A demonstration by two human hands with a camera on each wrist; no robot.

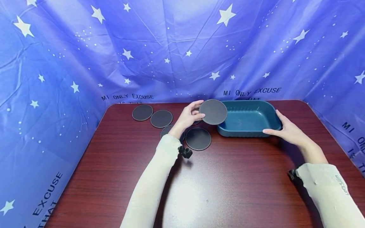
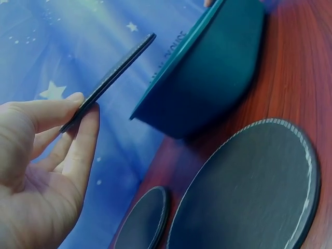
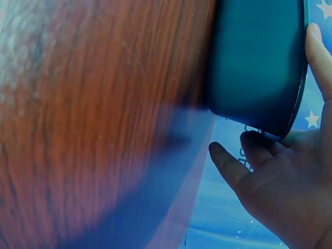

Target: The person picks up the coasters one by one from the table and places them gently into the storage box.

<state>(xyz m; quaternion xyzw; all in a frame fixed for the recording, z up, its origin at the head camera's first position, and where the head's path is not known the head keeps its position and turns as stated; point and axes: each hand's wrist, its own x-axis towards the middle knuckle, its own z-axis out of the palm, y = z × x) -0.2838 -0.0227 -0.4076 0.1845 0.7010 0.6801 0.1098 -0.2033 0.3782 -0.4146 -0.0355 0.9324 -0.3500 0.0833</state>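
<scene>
My left hand (image 1: 187, 117) pinches a round dark coaster (image 1: 213, 112) by its edge, thumb on one face and fingers on the other. In the head view the coaster overlaps the left end of a teal rectangular dish (image 1: 245, 134); in the left wrist view its thin edge (image 2: 111, 80) is raised beside the dish wall. At the dish's right end my right hand (image 1: 292, 130) grips it, thumb on the front rim and fingers round the side. Below the left hand lies another dark coaster (image 1: 198, 139) with a stitched border.
More coasters lie on the table to the left: a far one (image 1: 142, 112), one beside it (image 1: 161, 119), and one (image 1: 167, 129) partly behind my left wrist. Another is mostly hidden behind the left hand. A blue star-printed cloth (image 1: 176, 72) hangs round the dark red wooden table (image 1: 242, 177).
</scene>
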